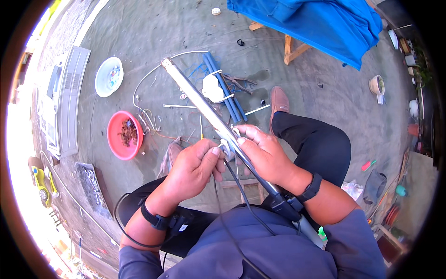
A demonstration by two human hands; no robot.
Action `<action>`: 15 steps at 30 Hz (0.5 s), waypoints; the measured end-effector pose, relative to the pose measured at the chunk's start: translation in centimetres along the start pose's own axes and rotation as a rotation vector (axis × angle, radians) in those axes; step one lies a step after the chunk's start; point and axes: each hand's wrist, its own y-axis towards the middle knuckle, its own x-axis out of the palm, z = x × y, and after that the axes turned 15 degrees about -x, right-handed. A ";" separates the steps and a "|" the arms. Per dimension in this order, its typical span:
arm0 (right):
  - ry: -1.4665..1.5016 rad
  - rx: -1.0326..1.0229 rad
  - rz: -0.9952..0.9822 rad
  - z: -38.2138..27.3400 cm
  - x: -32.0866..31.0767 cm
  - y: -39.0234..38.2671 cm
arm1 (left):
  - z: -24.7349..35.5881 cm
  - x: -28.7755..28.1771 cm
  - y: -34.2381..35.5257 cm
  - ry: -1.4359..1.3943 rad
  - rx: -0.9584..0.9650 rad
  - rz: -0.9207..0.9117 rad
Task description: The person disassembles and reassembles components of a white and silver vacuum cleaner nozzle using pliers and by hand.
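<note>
You've got your left hand [190, 169] pinching a small pale piece [225, 145] beside the shiny metal tube [200, 100] slanting before you, right hand [272, 160] against it, hold unclear: brace that tube against rolling.

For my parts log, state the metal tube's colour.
Shiny silver: the metal tube shows best in the head view.

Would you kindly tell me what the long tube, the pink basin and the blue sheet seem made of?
Long tube: probably polished metal, given its bright reflections. Pink basin: likely smooth plastic, evenly coloured. Blue sheet: seemingly matt fabric, draped in folds.
</note>
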 end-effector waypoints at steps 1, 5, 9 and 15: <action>0.097 0.022 0.013 0.0 0.0 0.0 | 0.0 0.0 0.0 -0.004 -0.004 0.002; 0.343 0.081 0.036 0.2 -0.2 -0.1 | 0.2 0.0 -0.1 -0.037 -0.037 -0.019; 0.378 0.076 0.051 0.1 -0.2 -0.2 | 0.3 0.0 -0.1 -0.015 -0.020 -0.015; 0.203 0.008 -0.033 0.7 -1.3 0.2 | 0.0 0.1 -0.2 -0.013 0.018 -0.017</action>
